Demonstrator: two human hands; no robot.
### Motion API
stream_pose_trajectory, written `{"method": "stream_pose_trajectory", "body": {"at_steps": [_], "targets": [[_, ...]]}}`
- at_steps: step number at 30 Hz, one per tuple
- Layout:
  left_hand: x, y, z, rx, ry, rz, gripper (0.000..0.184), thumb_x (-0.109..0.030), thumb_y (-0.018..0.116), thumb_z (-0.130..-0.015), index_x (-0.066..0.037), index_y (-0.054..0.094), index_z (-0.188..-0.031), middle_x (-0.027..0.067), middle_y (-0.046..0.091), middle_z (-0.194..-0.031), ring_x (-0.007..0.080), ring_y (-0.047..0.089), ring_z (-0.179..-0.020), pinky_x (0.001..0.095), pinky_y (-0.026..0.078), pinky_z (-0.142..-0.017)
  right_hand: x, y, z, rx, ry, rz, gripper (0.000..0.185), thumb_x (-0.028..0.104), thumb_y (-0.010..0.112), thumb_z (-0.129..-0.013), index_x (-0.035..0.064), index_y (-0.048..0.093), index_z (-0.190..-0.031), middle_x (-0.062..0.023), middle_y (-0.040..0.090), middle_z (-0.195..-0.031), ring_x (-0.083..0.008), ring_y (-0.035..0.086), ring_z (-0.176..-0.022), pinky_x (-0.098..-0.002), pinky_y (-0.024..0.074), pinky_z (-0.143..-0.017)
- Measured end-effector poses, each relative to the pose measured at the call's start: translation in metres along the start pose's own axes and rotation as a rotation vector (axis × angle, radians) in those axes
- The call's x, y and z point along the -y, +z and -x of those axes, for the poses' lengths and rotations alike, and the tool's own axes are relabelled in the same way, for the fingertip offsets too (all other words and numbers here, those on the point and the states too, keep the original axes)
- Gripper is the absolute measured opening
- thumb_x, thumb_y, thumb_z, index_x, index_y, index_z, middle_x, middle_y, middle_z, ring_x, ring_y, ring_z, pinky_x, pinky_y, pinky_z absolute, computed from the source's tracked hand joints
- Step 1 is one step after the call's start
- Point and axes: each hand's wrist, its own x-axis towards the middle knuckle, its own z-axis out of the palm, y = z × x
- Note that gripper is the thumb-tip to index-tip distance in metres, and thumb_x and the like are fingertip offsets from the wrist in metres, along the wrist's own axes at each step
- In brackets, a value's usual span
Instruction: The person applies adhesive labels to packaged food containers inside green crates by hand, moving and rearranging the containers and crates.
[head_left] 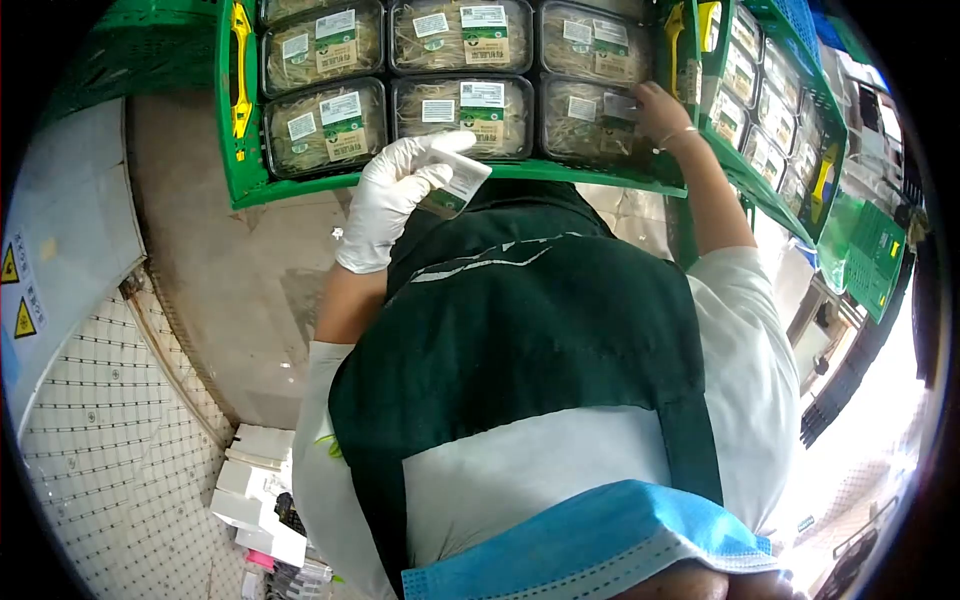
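My left hand (pixel 392 195), in a white glove, is closed on a small stack of labels (pixel 459 185), white on top with a green part, just in front of the crate. Bare and with a bracelet at the wrist, my right hand (pixel 660 112) has its fingers bent together at the right edge of a label (pixel 619 122) on the front right tray (pixel 572 140); whether they pinch anything is unclear. Clear-lidded black trays of pale, shredded-looking food fill the green crate (pixel 300 188). Labels sit on the lids, such as on the front middle tray (pixel 410 138).
Another green crate (pixel 775 205) with labelled trays stands at the right. Yellow clips (pixel 241 70) are on the crate sides. A white panel with warning signs (pixel 25 318) is at the left, white boxes (pixel 262 490) lower left. My dark green apron (pixel 520 330) is close to the crate.
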Motion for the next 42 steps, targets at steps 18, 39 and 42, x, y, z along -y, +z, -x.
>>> {"method": "stream_pose_trajectory", "body": {"at_steps": [18,39,42], "targets": [[-0.019,0.021,-0.023,-0.210,-0.059,-0.179,0.023,-0.016,0.061,-0.077,0.001,0.057,-0.091,0.0043,0.060,-0.076,0.0072,0.055,-0.064,0.0191,0.044,-0.058,0.017,-0.170,-0.096,-0.183,0.039,0.091,0.042,0.027,0.052,-0.078,-0.0014,0.045,-0.109,-0.0196,0.047,-0.110,-0.0336,0.046,-0.100,-0.0384,0.0391,-0.082],[-0.041,-0.042,-0.083,-0.405,-0.159,-0.959,0.036,-0.030,0.041,-0.081,0.000,0.058,-0.086,0.0131,0.060,-0.080,0.0226,0.057,-0.071,0.0321,0.044,-0.063,-0.007,0.000,-0.023,-0.338,0.445,-0.497,0.058,0.039,0.055,-0.073,-0.0013,0.042,-0.113,-0.0266,0.047,-0.107,-0.0358,0.045,-0.103,-0.0391,0.0378,-0.086],[-0.015,-0.045,-0.123,-0.479,-0.274,-1.023,0.034,-0.024,0.037,-0.080,0.003,0.058,-0.080,0.0221,0.058,-0.085,0.0339,0.056,-0.079,0.0378,0.044,-0.069,0.026,0.023,0.020,-0.311,0.619,-0.668,0.058,0.033,0.053,-0.076,-0.0080,0.039,-0.114,-0.0281,0.045,-0.113,-0.0340,0.043,-0.108,-0.0349,0.0345,-0.089]]}}
